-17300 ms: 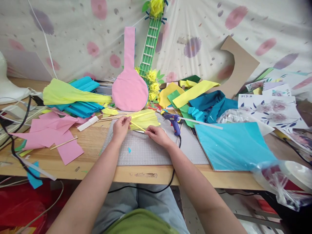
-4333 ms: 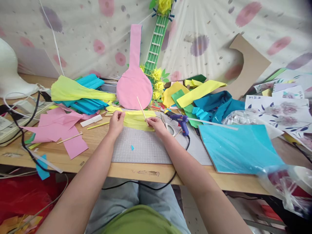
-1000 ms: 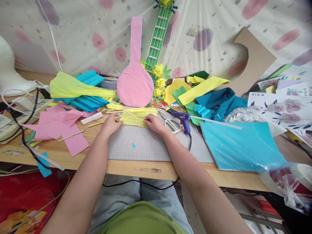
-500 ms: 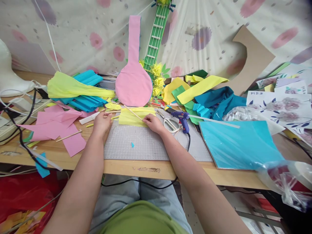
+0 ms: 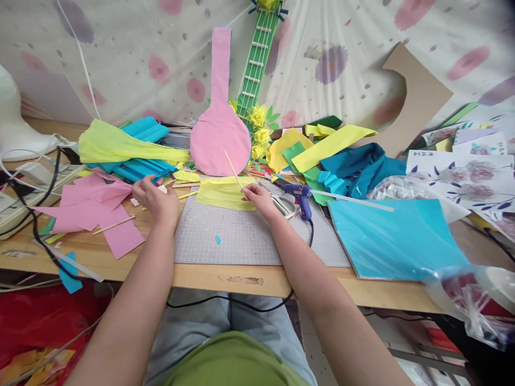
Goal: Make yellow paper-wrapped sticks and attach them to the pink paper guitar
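Note:
My right hand (image 5: 258,199) pinches the lower end of a thin wooden stick (image 5: 232,167). The stick slants up and to the left, its tip in front of the pink banjo-shaped piece (image 5: 220,142). Under the stick, a strip of yellow crepe paper (image 5: 217,194) lies along the far side of the grey cutting mat (image 5: 225,241). My left hand (image 5: 157,201) is open over the wooden table, fingers apart, between the pink paper (image 5: 96,201) and the mat. A small white piece (image 5: 162,188) shows partly behind its fingers. Scissors (image 5: 284,205) lie right of my right hand.
A blue glue gun (image 5: 300,198) lies on the mat, its black cord running off the front edge. Blue sheets (image 5: 394,233) are on the right. A green paper guitar neck (image 5: 257,64) leans at the back. Crepe paper (image 5: 132,145) is piled at the left.
My left hand has shifted left and spread its fingers towards the pink paper. In my right hand the stick has swung to a steeper slant, and the hand has moved slightly right.

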`<state>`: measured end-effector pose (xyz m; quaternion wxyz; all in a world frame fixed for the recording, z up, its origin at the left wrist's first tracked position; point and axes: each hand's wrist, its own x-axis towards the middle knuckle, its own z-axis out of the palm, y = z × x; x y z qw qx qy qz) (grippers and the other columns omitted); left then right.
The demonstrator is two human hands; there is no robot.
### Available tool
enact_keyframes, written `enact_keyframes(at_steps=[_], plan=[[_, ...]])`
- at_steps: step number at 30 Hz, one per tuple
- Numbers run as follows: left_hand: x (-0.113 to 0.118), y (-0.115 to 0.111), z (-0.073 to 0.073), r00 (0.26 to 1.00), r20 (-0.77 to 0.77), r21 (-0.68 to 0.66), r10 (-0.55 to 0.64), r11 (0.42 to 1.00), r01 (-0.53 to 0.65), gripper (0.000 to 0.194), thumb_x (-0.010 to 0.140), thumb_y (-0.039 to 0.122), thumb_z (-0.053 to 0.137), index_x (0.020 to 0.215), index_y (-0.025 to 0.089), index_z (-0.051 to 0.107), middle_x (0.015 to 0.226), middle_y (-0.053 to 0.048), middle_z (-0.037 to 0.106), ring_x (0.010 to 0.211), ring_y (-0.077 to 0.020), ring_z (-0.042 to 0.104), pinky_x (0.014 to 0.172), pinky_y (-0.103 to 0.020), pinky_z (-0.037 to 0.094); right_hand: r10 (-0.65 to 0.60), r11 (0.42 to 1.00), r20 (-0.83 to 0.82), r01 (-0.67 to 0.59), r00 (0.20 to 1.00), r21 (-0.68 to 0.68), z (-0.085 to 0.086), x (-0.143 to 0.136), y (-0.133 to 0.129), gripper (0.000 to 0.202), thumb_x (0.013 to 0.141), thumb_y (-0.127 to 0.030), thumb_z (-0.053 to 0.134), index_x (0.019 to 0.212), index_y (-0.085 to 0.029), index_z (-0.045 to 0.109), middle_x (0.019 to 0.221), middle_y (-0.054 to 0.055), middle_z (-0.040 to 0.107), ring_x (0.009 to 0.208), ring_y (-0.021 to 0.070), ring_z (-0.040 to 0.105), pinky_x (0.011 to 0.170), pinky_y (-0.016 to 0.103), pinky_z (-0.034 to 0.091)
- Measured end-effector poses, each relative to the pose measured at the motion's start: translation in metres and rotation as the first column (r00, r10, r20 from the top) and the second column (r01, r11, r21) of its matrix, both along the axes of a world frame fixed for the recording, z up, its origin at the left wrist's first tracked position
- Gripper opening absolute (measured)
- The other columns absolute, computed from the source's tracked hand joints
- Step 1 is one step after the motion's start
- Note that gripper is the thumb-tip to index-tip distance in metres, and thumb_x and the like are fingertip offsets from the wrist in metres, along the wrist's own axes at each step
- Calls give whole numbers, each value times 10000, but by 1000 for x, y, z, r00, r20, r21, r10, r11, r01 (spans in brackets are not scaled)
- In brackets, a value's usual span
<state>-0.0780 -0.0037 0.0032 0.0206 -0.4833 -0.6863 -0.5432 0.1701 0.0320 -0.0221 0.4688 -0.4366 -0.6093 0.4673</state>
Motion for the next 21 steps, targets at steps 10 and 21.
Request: enact_keyframes(at_steps=[10, 21], plan=[[126, -7, 0, 524, -416, -523, -743, 667, 531, 189, 753, 311, 549, 871, 177, 610, 896, -69, 594, 888, -212, 540, 786, -332, 397, -148, 979, -157, 121, 976, -166, -6, 9, 9, 294, 571, -424, 607, 640, -178, 462, 575, -64, 423, 533, 63, 424, 565, 237, 446], [151, -5, -12, 600, -246, -574, -761, 613, 543, 91, 715, 244, 574, 692, 170, 621, 830, -49, 628, 816, -192, 571, 739, -303, 424, -183, 981, 87, 188, 979, -44, -4, 9, 5, 161, 663, -332, 509, 647, -172, 496, 586, -41, 469, 558, 87, 418, 555, 229, 361]])
